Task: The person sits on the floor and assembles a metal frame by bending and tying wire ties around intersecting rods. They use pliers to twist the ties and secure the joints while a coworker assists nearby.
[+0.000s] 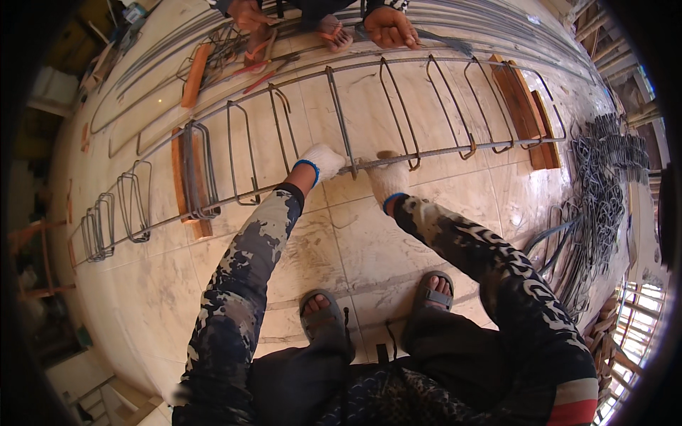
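Observation:
My left hand (323, 162), in a white glove with a blue cuff, is closed on the near long steel bar (455, 150), just left of a bent steel stirrup (339, 113). On the other side of that stirrup, my right hand (388, 177), gloved the same way, closes round the same bar. The finger ends of both hands are partly hidden. Several rectangular stirrups hang along the two long bars, spaced out in the middle and right. A bundle of stirrups (202, 170) is bunched at the left, over a wooden block.
Wooden blocks (517, 103) prop the bars above the tiled floor (284, 248). Opposite me are another person's hands (391, 28) and sandalled feet. Red-handled tools (257, 79) lie near them. Long loose bars stretch behind; a heap of bent steel (600, 170) lies at right.

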A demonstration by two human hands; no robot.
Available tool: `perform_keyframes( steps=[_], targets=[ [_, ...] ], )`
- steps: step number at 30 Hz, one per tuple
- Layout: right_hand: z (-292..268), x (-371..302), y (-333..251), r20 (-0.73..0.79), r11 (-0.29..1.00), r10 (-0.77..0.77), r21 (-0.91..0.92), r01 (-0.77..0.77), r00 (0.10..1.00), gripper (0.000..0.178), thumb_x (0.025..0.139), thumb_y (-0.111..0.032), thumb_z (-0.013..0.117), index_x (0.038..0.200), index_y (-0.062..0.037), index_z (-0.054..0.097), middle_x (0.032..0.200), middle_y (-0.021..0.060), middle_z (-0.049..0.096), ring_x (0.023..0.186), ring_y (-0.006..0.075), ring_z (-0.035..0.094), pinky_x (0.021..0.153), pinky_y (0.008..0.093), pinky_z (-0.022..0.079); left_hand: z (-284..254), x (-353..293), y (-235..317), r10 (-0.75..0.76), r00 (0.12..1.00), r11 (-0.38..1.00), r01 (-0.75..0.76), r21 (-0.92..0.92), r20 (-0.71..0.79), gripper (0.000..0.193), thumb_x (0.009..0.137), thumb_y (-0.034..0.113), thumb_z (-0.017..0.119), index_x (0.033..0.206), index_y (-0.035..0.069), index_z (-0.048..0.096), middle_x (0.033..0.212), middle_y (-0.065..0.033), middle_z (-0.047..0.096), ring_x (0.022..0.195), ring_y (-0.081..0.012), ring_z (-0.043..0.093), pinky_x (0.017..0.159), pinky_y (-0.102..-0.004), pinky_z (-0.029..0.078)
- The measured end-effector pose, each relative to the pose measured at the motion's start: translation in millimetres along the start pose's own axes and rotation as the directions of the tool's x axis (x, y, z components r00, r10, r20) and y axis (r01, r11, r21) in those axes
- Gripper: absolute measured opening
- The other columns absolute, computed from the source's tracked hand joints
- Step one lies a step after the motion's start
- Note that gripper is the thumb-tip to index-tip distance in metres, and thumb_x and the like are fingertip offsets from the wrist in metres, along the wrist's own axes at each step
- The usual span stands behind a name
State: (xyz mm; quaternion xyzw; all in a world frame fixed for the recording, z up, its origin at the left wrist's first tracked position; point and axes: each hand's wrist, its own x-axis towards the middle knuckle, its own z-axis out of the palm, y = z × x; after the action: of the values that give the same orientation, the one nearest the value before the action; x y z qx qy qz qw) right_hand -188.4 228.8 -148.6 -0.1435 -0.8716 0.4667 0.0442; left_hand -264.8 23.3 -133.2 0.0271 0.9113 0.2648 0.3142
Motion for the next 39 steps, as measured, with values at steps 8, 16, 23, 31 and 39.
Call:
perform_keyframes(
  steps=[8,16,23,31,39],
  targets=[
    [-86.3,-59.4,-61.5,0.147,0.903,-0.412,-0.065,0.424,0.899,0.035,0.097,-0.019,0.084,0.125,0.0003,0.076,0.113,0.0211,0.078,0.108,0.0395,0.077,0.097,0.0515,0.060,-3.4,-26.2,4.8,-0.025,0.999,0.981,0.016,-0.193,-0.043,0.041,0.097,0.037,0.070,0.110,0.003,0.089,0.100,-0.0203,0.086,0.096,-0.0332,0.082,0.089,-0.0454,0.063],
    [-60.1,23.2,-93.1,0.522,0.708,0.016,-0.608,0.359,0.853,0.040,0.104,-0.045,0.072,0.088,-0.0108,0.085,0.092,0.0137,0.083,0.101,0.0406,0.081,0.092,0.0532,0.058,-2.2,-42.6,40.8,-0.001,0.995,0.965,-0.026,-0.259,-0.102,0.042,0.105,0.038,0.069,0.119,0.003,0.088,0.105,-0.0201,0.086,0.099,-0.0327,0.083,0.091,-0.0421,0.063],
    [-43.4,100.3,-68.2,0.922,0.729,-0.193,-0.094,0.678,0.335,0.049,0.105,-0.011,0.067,0.151,-0.0262,0.075,0.108,0.0084,0.088,0.085,0.0287,0.083,0.073,0.0440,0.065,16.0,-27.6,4.0,0.194,0.932,0.900,-0.294,-0.323,-0.307,0.039,0.109,0.038,0.070,0.123,0.006,0.087,0.104,-0.0190,0.086,0.096,-0.0338,0.082,0.088,-0.0445,0.063],
    [-36.4,94.5,-75.3,0.873,0.967,-0.082,-0.046,0.249,0.481,0.027,0.110,-0.024,0.073,0.126,-0.0062,0.085,0.102,0.0105,0.085,0.091,0.0218,0.079,0.083,0.0362,0.060,13.1,-28.3,-0.2,0.083,0.947,0.941,-0.177,-0.287,-0.311,0.040,0.099,0.051,0.076,0.122,0.021,0.090,0.113,-0.0178,0.086,0.103,-0.0401,0.082,0.092,-0.0488,0.064],
    [-37.4,69.4,-64.7,0.731,0.703,-0.379,-0.171,0.690,0.567,0.020,0.106,-0.013,0.065,0.116,-0.0105,0.082,0.096,0.0233,0.081,0.092,0.0369,0.080,0.078,0.0430,0.060,12.5,-43.3,17.1,0.111,0.904,0.947,-0.222,-0.231,-0.414,0.037,0.102,0.044,0.070,0.114,0.013,0.087,0.107,-0.0191,0.084,0.100,-0.0415,0.080,0.089,-0.0506,0.061]
  ],
)
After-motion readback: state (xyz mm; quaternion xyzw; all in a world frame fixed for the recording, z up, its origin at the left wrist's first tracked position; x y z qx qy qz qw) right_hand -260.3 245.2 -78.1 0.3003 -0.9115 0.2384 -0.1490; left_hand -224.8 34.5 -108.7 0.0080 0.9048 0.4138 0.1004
